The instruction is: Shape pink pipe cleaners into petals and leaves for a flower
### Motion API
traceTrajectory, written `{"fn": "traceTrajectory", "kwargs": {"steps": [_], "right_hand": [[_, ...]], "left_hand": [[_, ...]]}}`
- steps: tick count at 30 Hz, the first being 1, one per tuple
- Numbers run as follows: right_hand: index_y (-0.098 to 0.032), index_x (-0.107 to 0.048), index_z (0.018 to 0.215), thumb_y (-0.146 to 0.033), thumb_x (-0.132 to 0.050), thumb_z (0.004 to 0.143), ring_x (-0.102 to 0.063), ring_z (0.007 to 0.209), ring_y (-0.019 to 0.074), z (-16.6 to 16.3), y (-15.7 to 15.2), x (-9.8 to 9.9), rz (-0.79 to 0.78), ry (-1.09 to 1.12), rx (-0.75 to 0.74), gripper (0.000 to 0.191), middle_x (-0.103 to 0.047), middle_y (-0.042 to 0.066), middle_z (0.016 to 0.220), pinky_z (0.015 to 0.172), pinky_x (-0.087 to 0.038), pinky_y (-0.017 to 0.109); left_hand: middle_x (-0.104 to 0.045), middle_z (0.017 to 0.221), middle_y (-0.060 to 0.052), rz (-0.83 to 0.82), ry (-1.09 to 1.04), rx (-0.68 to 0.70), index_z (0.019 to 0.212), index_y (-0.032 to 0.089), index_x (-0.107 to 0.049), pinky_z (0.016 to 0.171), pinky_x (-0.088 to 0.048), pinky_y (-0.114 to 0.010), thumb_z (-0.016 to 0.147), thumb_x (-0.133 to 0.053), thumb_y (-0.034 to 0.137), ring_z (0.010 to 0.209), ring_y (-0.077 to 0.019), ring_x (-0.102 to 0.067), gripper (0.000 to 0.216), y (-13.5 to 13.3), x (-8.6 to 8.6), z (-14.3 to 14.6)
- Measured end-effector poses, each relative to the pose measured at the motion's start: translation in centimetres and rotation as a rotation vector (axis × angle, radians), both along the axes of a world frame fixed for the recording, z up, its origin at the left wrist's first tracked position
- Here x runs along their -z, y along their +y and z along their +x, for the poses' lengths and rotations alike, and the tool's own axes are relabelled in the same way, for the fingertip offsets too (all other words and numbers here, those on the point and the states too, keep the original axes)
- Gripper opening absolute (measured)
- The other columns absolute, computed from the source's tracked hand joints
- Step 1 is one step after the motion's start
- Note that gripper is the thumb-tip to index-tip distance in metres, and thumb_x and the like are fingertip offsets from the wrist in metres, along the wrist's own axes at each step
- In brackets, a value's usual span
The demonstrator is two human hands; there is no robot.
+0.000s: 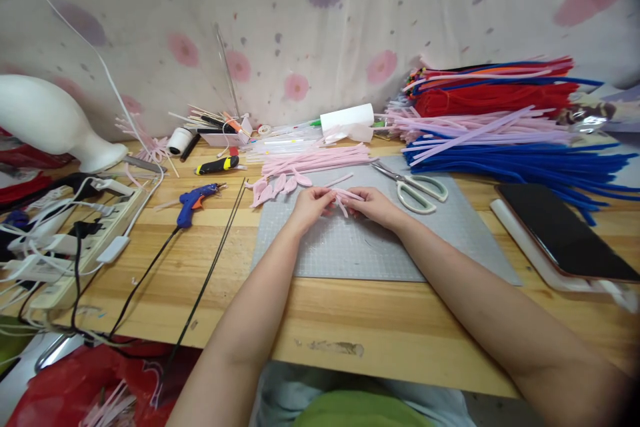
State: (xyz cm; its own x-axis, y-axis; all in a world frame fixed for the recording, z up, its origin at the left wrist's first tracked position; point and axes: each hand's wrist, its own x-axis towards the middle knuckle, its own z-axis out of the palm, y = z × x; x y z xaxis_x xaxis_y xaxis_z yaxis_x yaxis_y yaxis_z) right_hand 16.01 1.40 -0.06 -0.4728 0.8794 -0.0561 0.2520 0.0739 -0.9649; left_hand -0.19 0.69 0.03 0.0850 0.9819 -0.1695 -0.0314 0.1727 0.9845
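Several fingertips of the left hand (314, 202) and right hand (374, 203) are pinched on pale pink strips (343, 206), held crossed over the grey mat (360, 257). A strip is apparently being bent or joined; a steady grip and small twist seem called for. Looped pink pieces (280, 185) are laid towards ten o'clock, scissors (400, 179) towards three.

No text, label, brand, number or sign legible anywhere in view. Grey cutting mat (350, 260): fine grid lines, any numerals too faint to read. Blue glue gun (188, 208), yellow-and-black cutter (216, 165), power strip (117, 217): any markings too small to make out.
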Motion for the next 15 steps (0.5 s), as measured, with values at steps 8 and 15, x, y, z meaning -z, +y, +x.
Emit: {"fn": "traceTrajectory", "kwargs": {"steps": [8, 15], "right_hand": [[-0.016, -0.056, 0.071, -0.044, -0.049, 0.074, -0.043, 0.048, 0.0090, -0.4, 0.2, 1.3, 0.159, -0.097, 0.130, 0.029, -0.049, -0.003, 0.053, 0.049, -0.032, 0.022], [-0.016, -0.056, 0.070, -0.041, -0.047, 0.076, -0.044, 0.049, 0.0086, -0.3, 0.3, 1.2, 0.186, -0.101, 0.080, 0.028, -0.051, -0.002, 0.056, 0.048, -0.033, 0.021]], "left_hand": [[-0.052, 0.052, 0.003, 0.182, 0.158, -0.139, 0.064, 0.014, -0.056, 0.046, -0.040, -0.020, 0.064, -0.065, 0.033, 0.044, -0.0064, -0.046, 0.021, 0.5, 1.8, 0.5], [-0.049, 0.052, 0.004, 0.227, 0.106, -0.227, 0.063, 0.014, -0.054, 0.047, -0.040, -0.019, 0.065, -0.062, 0.031, 0.047, -0.0064, -0.045, 0.018, -0.1, 1.2, 1.3]]}}
